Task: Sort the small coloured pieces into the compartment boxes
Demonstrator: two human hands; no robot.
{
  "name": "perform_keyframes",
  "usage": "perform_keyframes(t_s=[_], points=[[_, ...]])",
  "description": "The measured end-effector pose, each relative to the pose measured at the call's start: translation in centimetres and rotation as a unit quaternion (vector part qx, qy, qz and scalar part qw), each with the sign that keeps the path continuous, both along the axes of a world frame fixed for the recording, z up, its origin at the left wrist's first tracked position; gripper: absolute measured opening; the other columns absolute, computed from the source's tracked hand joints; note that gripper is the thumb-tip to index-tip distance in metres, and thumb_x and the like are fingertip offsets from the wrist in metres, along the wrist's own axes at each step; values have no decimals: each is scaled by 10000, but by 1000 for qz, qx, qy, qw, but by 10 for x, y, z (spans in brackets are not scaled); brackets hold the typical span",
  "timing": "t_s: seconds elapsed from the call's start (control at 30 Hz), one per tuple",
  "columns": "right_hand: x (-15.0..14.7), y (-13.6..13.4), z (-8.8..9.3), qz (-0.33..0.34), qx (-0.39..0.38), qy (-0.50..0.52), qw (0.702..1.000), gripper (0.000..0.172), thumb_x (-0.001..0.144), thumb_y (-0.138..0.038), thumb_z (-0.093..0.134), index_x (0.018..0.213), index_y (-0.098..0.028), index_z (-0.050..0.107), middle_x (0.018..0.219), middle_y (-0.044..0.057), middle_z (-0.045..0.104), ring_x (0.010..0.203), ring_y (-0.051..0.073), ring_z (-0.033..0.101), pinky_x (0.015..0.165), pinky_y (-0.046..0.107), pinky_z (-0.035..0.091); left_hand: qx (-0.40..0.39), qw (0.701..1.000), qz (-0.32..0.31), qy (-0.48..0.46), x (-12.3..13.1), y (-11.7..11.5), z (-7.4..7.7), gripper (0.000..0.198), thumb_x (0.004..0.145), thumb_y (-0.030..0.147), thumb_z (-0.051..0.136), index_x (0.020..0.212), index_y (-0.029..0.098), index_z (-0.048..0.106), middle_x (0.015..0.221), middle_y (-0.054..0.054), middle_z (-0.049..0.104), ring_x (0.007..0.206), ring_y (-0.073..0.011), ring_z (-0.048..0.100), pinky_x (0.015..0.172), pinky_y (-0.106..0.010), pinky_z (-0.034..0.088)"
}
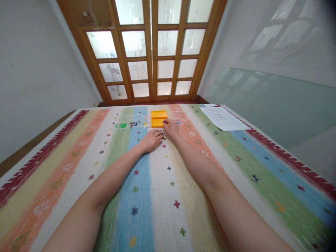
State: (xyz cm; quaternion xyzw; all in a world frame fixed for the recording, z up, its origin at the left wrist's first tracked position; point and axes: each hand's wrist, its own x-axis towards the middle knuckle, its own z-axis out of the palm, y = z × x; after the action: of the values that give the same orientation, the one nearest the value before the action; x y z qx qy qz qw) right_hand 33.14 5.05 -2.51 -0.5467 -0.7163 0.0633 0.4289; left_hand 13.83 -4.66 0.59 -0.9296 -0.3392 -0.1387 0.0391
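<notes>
Your left forearm and right forearm extend forward over the striped, cloth-covered worktop. Your left hand rests palm down, fingers together and slightly bent, at a small cluster of dark and yellow pieces; you cannot tell from this view whether it grasps any. Your right hand is at the front right of the orange box, fingertips over its front section. Its grasp cannot be confirmed; the fingers hide the contact.

Locate the orange box ahead of both hands, its two sections one behind the other. To its left, clear compartments hold green pieces, dark red pieces and yellow pieces. To its right, blue pieces lie in a clear container. Farther right, a white sheet bears lines of writing, too small for you to read.
</notes>
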Motion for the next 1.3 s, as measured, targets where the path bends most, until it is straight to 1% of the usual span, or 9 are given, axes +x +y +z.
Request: perform_keyframes(t_s=[0.2, 0.43, 0.73, 0.9, 1.07, 1.3], points=[[0, -4, 4, -3, -8, 1, 1000, 270, 935, -167, 544, 1026, -198, 796, 1060, 74, 791, 1008, 235, 693, 973, 356, 507, 27, 999, 16, 12, -5, 0, 3, 419, 1094, 358, 379, 1397, 219, 633, 1476, -90, 609, 1433, -280, 461, 1231, -486, 338], [1, -2, 1, -2, 1, 2, 1000, 274, 936, -167, 544, 1031, -196, 799, 1050, 72, 794, 989, 232, 698, 967, 349, 508, 36, 999, 37, 10, -15, 4, 3, 435, 1099, 362, 370, 1424, 217, 619, 1510, -94, 588, 1438, -281, 461, 1243, -491, 322], [0, -7, 7, -3, -13, -1, 1000, 281, 932, -167, 549, 1041, -207, 805, 1068, 74, 792, 1003, 243, 698, 986, 372, 510, 57, 996, 65, -13, -31, 15, -1, 468, 1107, 369, 347, 1441, 172, 609, 1491, -110, 605, 1455, -290, 443, 1252, -492, 331], [-1, -8, 7, -4, -7, 4, 1000, 280, 927, -169, 547, 1033, -205, 804, 1056, 68, 795, 991, 244, 698, 975, 372, 513, 52, 995, 85, -30, -41, 21, -1, 444, 1095, 346, 365, 1415, 192, 631, 1496, -116, 602, 1470, -292, 430, 1246, -524, 333], [-2, -10, 8, -1, -15, 4, 1000, 280, 928, -174, 547, 1033, -215, 804, 1063, 67, 793, 1006, 243, 698, 980, 373, 512, 54, 992, 109, -35, -50, 26, -3, 443, 1086, 344, 370, 1423, 206, 623, 1519, -105, 589, 1476, -289, 427, 1262, -519, 310], [-2, -12, 10, 3, -14, 7, 1000, 275, 926, -169, 548, 1021, -210, 802, 1059, 68, 793, 1000, 241, 700, 970, 369, 514, 63, 988, 140, -30, -62, 34, -7, 435, 1081, 353, 375, 1404, 212, 631, 1534, -99, 578, 1472, -299, 428, 1252, -535, 320]])
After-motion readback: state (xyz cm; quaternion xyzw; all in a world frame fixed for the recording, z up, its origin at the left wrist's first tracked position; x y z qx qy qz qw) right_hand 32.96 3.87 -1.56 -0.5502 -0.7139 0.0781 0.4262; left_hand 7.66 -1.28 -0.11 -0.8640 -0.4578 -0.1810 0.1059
